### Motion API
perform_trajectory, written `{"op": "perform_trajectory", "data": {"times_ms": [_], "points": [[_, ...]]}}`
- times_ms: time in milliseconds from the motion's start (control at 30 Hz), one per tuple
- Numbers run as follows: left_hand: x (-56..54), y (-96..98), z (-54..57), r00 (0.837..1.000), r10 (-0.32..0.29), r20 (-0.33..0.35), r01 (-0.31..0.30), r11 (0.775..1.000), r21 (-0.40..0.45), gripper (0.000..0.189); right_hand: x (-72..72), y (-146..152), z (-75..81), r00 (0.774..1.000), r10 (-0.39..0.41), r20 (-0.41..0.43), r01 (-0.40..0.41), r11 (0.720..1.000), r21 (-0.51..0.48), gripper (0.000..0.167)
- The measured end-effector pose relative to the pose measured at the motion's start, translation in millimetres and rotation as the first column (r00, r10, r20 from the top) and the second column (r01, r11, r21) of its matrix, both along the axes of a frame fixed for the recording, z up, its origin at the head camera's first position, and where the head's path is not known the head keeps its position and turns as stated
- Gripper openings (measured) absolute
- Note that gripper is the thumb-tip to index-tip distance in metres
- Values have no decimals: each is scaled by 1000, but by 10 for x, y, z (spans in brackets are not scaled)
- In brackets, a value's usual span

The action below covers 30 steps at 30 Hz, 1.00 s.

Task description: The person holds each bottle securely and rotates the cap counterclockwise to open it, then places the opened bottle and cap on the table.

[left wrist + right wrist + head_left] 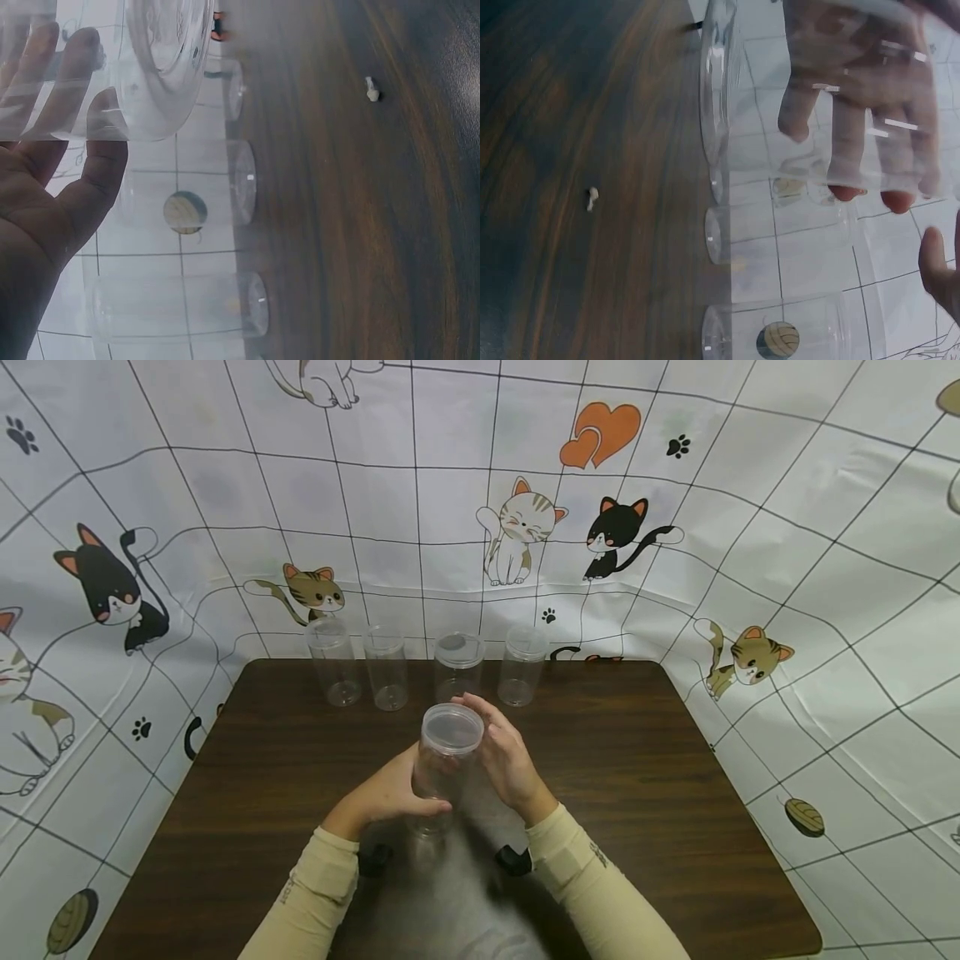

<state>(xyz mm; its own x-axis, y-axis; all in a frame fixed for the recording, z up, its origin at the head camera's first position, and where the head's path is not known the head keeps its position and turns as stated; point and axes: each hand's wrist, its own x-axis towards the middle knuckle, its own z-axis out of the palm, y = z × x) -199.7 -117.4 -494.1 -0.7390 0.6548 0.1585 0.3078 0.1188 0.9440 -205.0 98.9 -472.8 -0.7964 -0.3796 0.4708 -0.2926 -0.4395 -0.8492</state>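
At the left of the bench (pixel 637 793), two clear jars (pixel 330 672) (pixel 386 672) are seen standing upright near the back edge. The left hand (pixel 386 789) is wrapped around the side of a lidded clear jar (pixel 438 777), which is held above the middle of the bench. Its thin, seemingly plastic wall is likely to be light and fairly stiff, though smooth enough to slip and apt to dent or crack if squeezed hard. It is best taken by the mid-body, with the lid (pixel 452 728) steadied by its rim. Behind it, a wide-lidded jar (pixel 459 664) is partly hidden. To the right, the right hand (pixel 510 764) is held loosely extended beside the lid, nothing gripped; whether contact is made cannot be told. Beyond, another jar (pixel 522 672) is placed.
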Motion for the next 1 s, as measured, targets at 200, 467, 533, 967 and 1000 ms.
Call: {"op": "perform_trajectory", "data": {"times_ms": [200, 467, 533, 967, 1000], "points": [[-13, -35, -2, 1000, 16, 10, -17, 999, 28, 82, 51, -36, -24, 992, -111, -56, 110, 994, -9, 74], [-24, -53, -36, 1000, 20, -15, -20, 1000, -7, 82, 76, -70, -10, 994, -96, -52, 97, 995, 27, 79], [-30, -38, -51, 1000, 19, -20, -19, 1000, -24, 81, 83, -57, 3, 995, -89, -44, 91, 995, 42, 81], [4, 15, -23, 999, 23, -22, -25, 998, -61, 82, 19, 5, 85, 994, 111, -13, -109, 987, 118, 64], [4, 18, -24, 1000, 20, -23, -21, 998, -55, 83, 11, 5, 89, 992, 123, -6, -122, 985, 119, 64]]}}
